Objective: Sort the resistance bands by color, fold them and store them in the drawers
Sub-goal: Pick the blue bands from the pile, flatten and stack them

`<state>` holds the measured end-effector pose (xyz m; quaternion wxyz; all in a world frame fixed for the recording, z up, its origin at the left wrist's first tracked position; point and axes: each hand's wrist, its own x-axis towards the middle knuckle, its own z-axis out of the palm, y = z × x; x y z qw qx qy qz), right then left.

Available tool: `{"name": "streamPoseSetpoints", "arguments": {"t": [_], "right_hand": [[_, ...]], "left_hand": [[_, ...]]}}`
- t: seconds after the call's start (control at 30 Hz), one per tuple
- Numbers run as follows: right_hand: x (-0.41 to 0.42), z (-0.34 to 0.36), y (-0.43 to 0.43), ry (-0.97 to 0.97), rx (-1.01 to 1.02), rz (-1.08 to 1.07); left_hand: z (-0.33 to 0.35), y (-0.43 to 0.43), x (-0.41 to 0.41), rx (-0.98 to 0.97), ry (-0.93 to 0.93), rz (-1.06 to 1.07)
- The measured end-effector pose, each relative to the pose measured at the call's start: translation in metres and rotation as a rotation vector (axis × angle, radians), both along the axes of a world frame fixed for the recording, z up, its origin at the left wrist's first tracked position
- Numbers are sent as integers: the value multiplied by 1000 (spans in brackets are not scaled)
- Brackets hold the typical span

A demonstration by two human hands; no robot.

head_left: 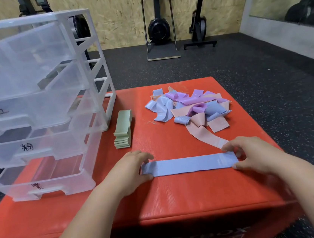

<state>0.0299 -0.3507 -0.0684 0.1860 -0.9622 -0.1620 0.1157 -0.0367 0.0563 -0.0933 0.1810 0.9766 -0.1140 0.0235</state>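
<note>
The left hand point(132, 167) and right hand point(244, 154) each pinch one end of a blue band point(189, 164) lying flat on the red box point(181, 195)

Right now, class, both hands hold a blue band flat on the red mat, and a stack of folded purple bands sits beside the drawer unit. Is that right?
Not quite. The folded stack beside the drawer unit is green, not purple, as the head view shows. The rest holds: the left hand and right hand hold a blue band flat on the red mat.
</note>
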Motion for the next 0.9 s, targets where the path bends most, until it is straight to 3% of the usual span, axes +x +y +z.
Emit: {"name": "streamPoseSetpoints", "arguments": {"t": [0.57, 0.9], "right_hand": [[2, 2, -2, -87, -8, 3], [39, 3, 78, -261, 102, -11]], "left_hand": [[5, 1, 1, -29, -12, -26], [-7, -29, 34, -59, -95, 63]]}}
